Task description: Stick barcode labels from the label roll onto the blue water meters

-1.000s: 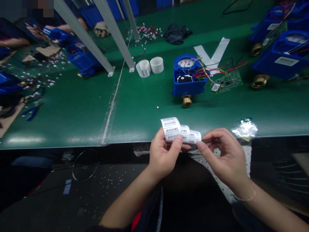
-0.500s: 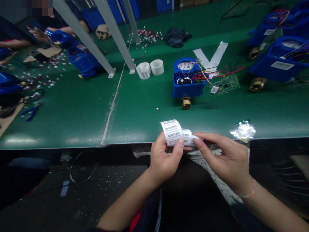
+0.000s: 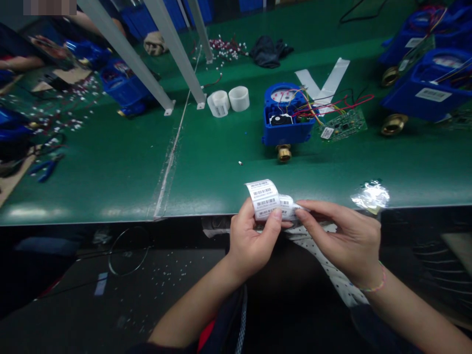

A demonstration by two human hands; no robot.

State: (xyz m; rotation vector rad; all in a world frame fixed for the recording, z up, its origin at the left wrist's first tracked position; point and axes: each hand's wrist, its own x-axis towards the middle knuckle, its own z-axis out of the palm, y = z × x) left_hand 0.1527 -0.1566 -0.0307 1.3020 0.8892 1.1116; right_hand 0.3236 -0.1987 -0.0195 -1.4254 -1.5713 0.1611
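Observation:
A curled strip of white barcode labels [image 3: 266,200] is held above the front edge of the green table. My left hand [image 3: 252,241] is closed on it, thumb pressed over the lower labels. My right hand [image 3: 342,241] pinches the strip's right end between thumb and forefinger. Beyond my hands stands a blue water meter [image 3: 286,118] with its housing uncovered and a brass fitting facing me. Thin coloured wires run from it to a green circuit board [image 3: 342,125] lying at its right.
Two label rolls [image 3: 239,99] stand left of the meter. White paper strips [image 3: 334,81] lie behind the board, near a dark cloth [image 3: 269,51]. More blue meters [image 3: 429,93] are at the right. Grey posts [image 3: 177,54] rise at the left, with a co-worker beyond.
Both hands keep nearly the same grip on the label strip. The whole view has shifted slightly, with the table appearing a little higher.

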